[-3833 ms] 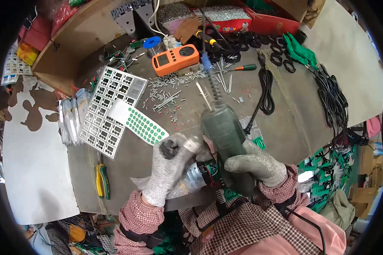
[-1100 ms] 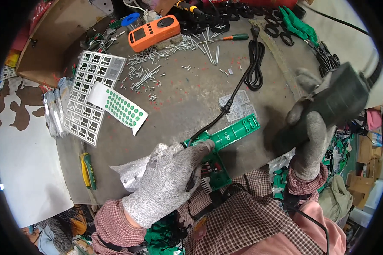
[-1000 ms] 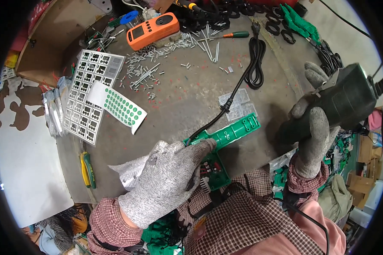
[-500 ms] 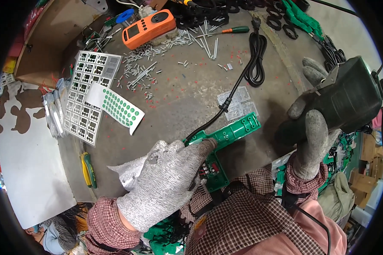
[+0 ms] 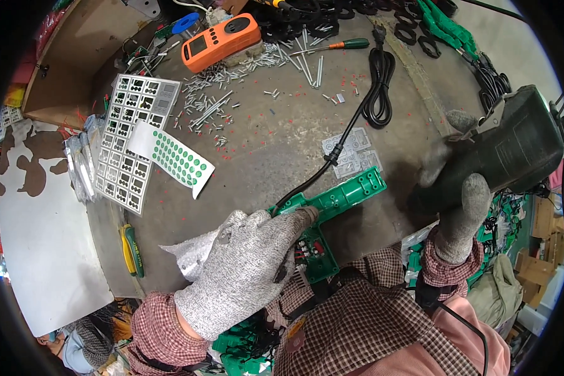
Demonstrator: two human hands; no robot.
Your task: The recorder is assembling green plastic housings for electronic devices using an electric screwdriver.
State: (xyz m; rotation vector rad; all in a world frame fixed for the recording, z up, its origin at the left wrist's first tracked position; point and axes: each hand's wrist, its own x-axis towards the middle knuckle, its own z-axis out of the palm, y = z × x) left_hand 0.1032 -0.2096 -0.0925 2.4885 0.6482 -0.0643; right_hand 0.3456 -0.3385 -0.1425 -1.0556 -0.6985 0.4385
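Green plastic tool housing [image 5: 338,200], rigid, light, lies open at the near edge of the surface [image 5: 276,144], left hand [image 5: 244,276] fingers curled gripping its handle; right hand [image 5: 460,207] clasps a heavy dark power tool [image 5: 501,150]—best held round its body.

You're in a workshop: your worn metal workbench [image 5: 282,144] is strewn with loose screws [image 5: 210,109], an orange meter [image 5: 221,41], a screwdriver [image 5: 338,45], coiled black cable [image 5: 378,94] and stacked cardboard boxes [image 5: 539,250].
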